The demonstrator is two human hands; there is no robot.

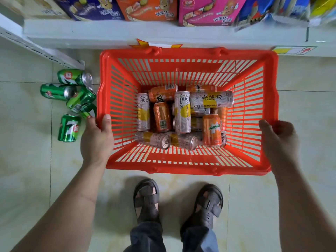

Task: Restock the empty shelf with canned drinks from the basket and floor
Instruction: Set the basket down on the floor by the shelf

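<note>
I'm looking straight down at the red basket (pixel 189 166). Left hand (pixel 97 140) is gripping its left rim, thumb hooked inside, fingers outside. Right hand (pixel 279 139) is gripping the right rim, fingers curled over the edge. Both grips are closed on the basket, none on a can. Orange cans (pixel 211 130) and slim silver-yellow cans (pixel 181 111) are lying jumbled in the basket bottom, between my hands, well apart from both. Green cans (pixel 69 128) are lying on the tiled floor (pixel 25 160) just left of the basket, the nearest just beside my left fingers. White shelf edge (pixel 109 33) is running past the basket's far side, snack boxes (pixel 209 11) sitting on it.
</note>
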